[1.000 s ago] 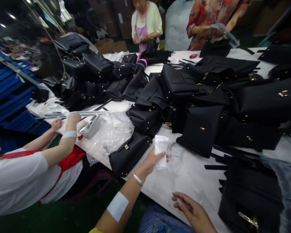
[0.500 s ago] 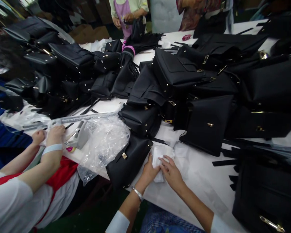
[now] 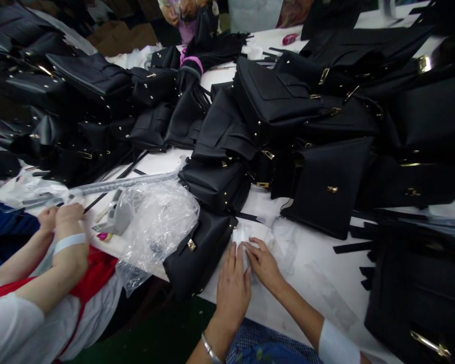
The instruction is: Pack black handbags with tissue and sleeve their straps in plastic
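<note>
A white folded packet of thin, soft material [image 3: 241,233] lies on the white table in front of me. My left hand [image 3: 233,283] rests flat with its fingers stretched out, the tips on the packet's near edge. From the right, my right hand [image 3: 266,265] reaches in, fingers apart and tips pressing on the same packet; part of it is hidden beneath both hands. Just left of my left hand, a black handbag [image 3: 200,255] with a gold clasp lies at the table edge. Thin see-through plastic [image 3: 284,245] lies beyond my right hand.
Black bags [image 3: 328,189] crowd the table's far side and right. A clear plastic bag [image 3: 163,212] lies on the left, near a grey tape dispenser [image 3: 116,215]. A co-worker's hands [image 3: 60,215] work at the far left; another person [image 3: 185,17] stands across the table.
My left hand has gone from gripping the packet's side to lying flat at its near edge. My right hand stays on the packet. The view has shifted slightly.
</note>
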Tool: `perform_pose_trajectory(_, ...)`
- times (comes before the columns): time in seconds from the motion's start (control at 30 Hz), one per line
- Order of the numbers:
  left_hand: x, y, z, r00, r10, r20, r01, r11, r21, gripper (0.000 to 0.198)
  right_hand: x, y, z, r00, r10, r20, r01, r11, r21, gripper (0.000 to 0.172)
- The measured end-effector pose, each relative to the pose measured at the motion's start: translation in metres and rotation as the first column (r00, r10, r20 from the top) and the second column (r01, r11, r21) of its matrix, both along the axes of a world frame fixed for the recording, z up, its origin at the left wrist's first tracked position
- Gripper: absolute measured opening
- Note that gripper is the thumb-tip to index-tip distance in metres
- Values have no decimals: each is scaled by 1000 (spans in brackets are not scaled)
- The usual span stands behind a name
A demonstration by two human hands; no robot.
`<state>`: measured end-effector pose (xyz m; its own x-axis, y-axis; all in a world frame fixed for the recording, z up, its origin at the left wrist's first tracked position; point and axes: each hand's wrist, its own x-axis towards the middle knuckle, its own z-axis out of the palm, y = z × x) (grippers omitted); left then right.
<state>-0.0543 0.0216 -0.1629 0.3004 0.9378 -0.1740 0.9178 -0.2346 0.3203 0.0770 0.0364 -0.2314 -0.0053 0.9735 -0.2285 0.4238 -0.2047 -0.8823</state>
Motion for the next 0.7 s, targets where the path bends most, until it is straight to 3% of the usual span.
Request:
perform_pose_trajectory(0.13, 1, -5, -24, 989, -147, -16, 148, 986, 79, 52, 11, -21, 12, 999, -15, 41, 13, 999, 45, 39)
perform_pose_trajectory(0.27, -4, 4, -43, 982, -188, -28, 189, 980, 54, 49, 41, -73, 31, 989, -73, 132, 65, 996, 61, 35)
perform_pose_trajectory(0.37, -6, 10, -36, 982, -188, 27, 185, 980, 77, 49, 81, -121, 34, 947, -189, 259, 178, 982, 63, 31)
perform_pose_trajectory(0.5, 12, 8, -11, 976, -153, 157, 138, 985, 102, 51, 135, -173, 13, 838, -339, 427, 318, 940, 121, 35)
perform_pose_trajectory(0.6, 39, -6, 0, 947, -179, 265, 169, 984, 61, 52, 148, -191, -6, 810, -342, 476, 299, 940, 166, 40)
perform_pose_trajectory(0.7, 68, -31, -6, 900, -298, 319, 303, 952, 36, 52, 141, -198, -16, 825, -291, 484, 224, 956, 192, 44)
